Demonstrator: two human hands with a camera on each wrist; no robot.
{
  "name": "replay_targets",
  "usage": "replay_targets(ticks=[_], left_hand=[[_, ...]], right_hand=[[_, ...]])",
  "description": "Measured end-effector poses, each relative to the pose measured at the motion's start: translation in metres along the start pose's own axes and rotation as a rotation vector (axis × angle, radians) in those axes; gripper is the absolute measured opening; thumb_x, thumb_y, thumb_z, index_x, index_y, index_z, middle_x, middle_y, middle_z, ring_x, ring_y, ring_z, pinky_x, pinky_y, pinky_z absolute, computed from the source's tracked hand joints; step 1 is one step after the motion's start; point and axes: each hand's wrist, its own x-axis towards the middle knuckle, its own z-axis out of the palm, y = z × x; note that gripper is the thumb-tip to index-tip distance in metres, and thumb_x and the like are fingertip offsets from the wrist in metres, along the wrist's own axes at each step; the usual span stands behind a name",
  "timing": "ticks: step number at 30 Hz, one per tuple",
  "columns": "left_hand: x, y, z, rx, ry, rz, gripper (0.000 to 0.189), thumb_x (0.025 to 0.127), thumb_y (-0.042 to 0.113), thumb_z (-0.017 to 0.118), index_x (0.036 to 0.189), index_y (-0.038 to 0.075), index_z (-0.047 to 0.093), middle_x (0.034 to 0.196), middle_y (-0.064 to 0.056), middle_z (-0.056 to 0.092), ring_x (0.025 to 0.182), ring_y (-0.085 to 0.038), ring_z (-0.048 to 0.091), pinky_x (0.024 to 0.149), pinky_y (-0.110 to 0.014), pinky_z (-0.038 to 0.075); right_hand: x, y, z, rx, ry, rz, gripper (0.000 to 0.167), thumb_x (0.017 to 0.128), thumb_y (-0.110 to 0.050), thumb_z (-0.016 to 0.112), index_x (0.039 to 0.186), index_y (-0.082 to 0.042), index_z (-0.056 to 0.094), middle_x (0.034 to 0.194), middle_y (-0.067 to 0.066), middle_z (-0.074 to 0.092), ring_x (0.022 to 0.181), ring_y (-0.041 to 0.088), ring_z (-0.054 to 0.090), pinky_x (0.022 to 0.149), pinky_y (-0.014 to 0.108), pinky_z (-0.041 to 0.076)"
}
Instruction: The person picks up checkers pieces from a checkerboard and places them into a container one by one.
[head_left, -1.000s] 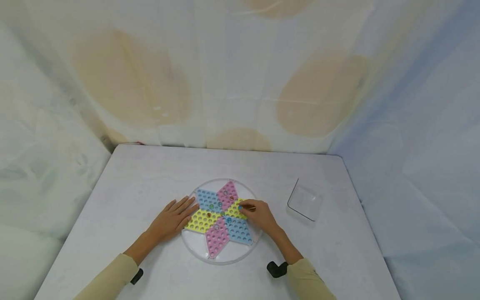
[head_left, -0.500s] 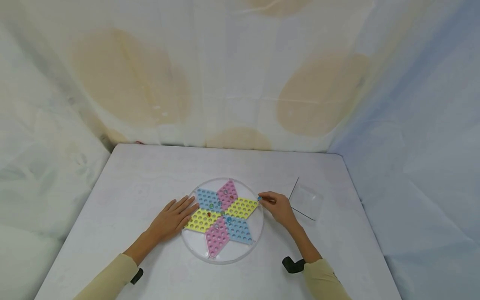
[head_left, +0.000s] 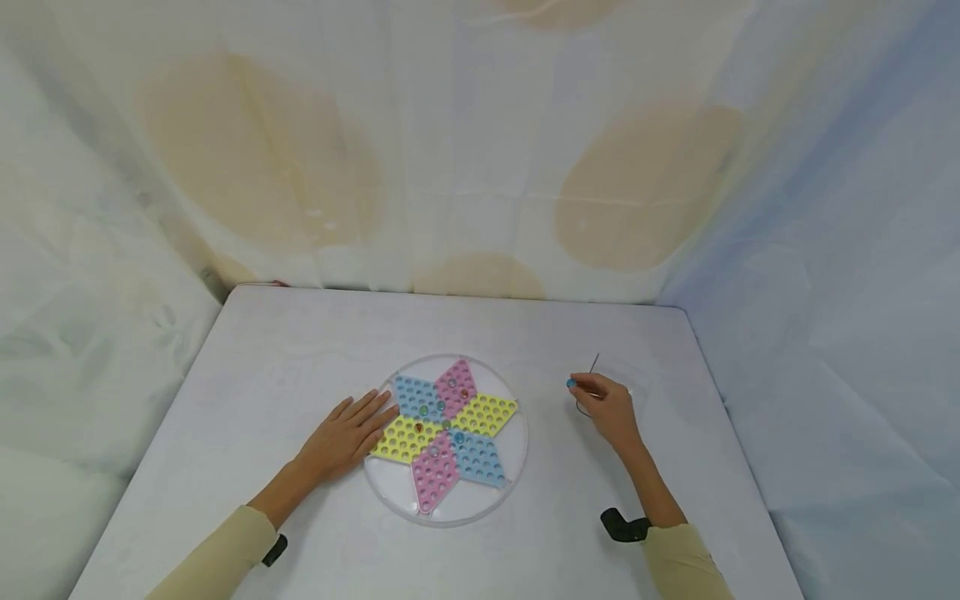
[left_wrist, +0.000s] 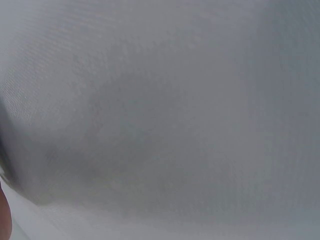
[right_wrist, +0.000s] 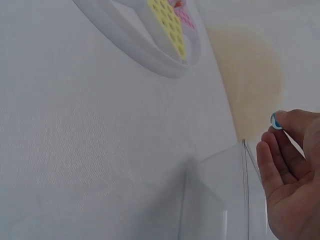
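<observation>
A round Chinese checkers board [head_left: 486, 461] with pink, blue and yellow star points lies on the table. Several glass marbles sit in its holes, among them a blue one [head_left: 460, 437] near the centre. My left hand [head_left: 347, 439] rests with spread fingers on the board's left rim. Off to the right of the board, my right hand [head_left: 609, 408] pinches a blue marble [right_wrist: 276, 121] between thumb and fingertip. Just behind and below that hand is a clear open box [right_wrist: 215, 200], partly covered by it in the head view.
The white table [head_left: 300, 333] runs back to a hanging cloth [head_left: 465, 167] with tan spots. Cloth walls close in both sides. Each wrist carries a black camera mount [head_left: 624, 527]. In the left wrist view there is mostly blurred pale surface.
My right hand has moved right, from over the board's yellow point to beside the clear box, with the blue marble in its pinch. The left hand has stayed in place.
</observation>
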Motion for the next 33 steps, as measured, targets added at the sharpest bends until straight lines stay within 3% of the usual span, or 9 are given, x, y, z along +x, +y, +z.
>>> replay_targets(ticks=[7,16,25,33], left_hand=[[0.001,0.000,0.001,-0.014,-0.021,-0.014,0.054,0.104,0.037,0.048,0.154,0.019,0.041,0.162,-0.006,0.030,0.149,-0.029,0.023,0.116,-0.054,0.023],[0.000,0.000,0.001,-0.008,-0.026,-0.021,0.054,0.104,0.038,0.048,0.154,0.019,0.041,0.162,-0.006,0.029,0.149,-0.028,0.022,0.116,-0.054,0.022],[0.000,0.001,0.000,-0.014,-0.091,-0.045,0.055,0.105,0.038,0.045,0.156,0.021,0.037,0.164,-0.004,0.024,0.150,-0.027,0.018,0.118,-0.052,0.019],[0.000,0.000,0.001,-0.029,-0.084,-0.043,0.055,0.105,0.037,0.046,0.156,0.021,0.037,0.164,-0.003,0.024,0.150,-0.026,0.018,0.119,-0.051,0.018]], right_hand=[[-0.002,0.011,-0.018,-0.043,0.039,0.036,0.027,0.095,-0.011,0.070,0.118,0.002,0.069,0.113,0.014,0.071,0.106,0.023,0.065,0.086,0.014,0.050],[-0.004,0.016,-0.024,-0.134,0.032,0.063,0.025,0.095,-0.011,0.070,0.116,0.001,0.070,0.112,0.017,0.071,0.109,0.035,0.065,0.093,0.048,0.052],[-0.005,0.015,-0.022,-0.209,-0.033,0.142,0.025,0.093,-0.013,0.071,0.114,0.001,0.070,0.110,0.017,0.071,0.103,0.037,0.066,0.080,0.042,0.056],[-0.003,0.020,-0.021,-0.237,-0.094,0.163,0.022,0.093,-0.010,0.069,0.112,0.000,0.072,0.106,0.015,0.072,0.103,0.035,0.066,0.078,0.042,0.055]])
